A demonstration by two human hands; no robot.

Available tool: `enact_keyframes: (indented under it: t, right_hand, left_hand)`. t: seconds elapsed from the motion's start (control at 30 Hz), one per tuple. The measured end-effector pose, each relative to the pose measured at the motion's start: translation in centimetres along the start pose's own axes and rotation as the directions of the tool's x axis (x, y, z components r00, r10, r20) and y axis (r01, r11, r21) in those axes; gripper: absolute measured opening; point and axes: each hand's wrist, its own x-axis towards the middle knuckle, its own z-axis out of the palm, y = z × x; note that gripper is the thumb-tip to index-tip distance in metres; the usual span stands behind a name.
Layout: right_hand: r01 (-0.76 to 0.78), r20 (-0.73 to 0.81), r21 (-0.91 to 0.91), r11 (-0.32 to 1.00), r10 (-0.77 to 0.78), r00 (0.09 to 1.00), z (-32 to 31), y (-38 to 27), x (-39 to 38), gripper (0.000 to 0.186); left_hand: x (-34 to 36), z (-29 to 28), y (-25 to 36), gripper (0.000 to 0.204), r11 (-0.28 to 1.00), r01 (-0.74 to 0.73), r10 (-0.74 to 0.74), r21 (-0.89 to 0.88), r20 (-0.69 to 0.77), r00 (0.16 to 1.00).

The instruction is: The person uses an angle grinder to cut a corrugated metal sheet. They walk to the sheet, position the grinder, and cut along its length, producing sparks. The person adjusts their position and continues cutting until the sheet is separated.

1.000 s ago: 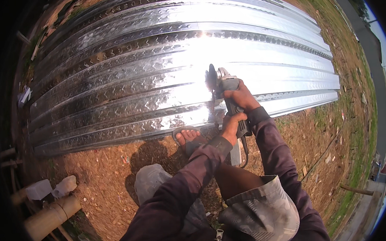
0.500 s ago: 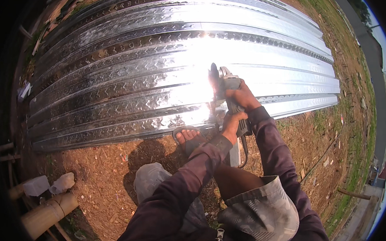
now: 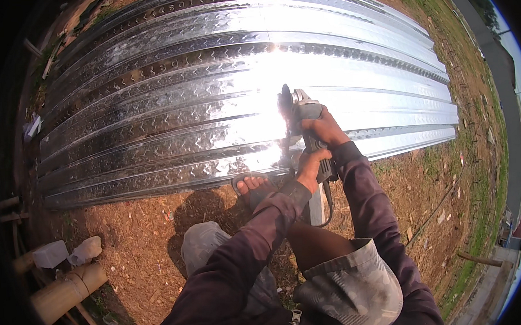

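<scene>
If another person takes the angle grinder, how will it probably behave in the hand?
The angle grinder is probably heavy for its size, given its metallic-looking head. Its cord is likely floppy, hanging in a loose curve. The disc looks thin, so perhaps fragile.

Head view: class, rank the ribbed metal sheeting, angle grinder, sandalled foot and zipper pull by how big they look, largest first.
1. Ribbed metal sheeting
2. Angle grinder, partly covered by the hands
3. Sandalled foot
4. Zipper pull
</scene>
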Motion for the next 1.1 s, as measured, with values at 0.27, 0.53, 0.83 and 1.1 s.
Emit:
enact_keyframes:
  t: [0.27,0.53,0.83,1.1]
  right_hand:
    - [0.002,0.028,0.084,0.997,-0.005,1.000,0.5,0.4,1.1,0.059]
    - [0.063,0.018,0.069,0.996,-0.065,0.998,-0.1,2.8,3.0,0.036]
    - [-0.048,0.103,0.002,0.999,0.048,0.993,-0.4,1.7,3.5,0.086]
    - [0.074,0.037,0.037,0.997,-0.075,0.997,-1.2,0.2,3.5,0.062]
  left_hand:
    - [-0.5,0.2,1.2,0.018,0.999,-0.035,0.035,-0.002,-0.013,0.999]
    - [-0.2,0.8,1.3,0.018,0.999,-0.027,0.027,-0.026,-0.008,1.000]
    - [0.3,0.7,2.0,0.023,1.000,-0.002,0.002,-0.027,-0.012,1.000]
    - [1.3,1.2,2.3,0.024,0.999,-0.028,0.027,0.025,0.049,0.998]
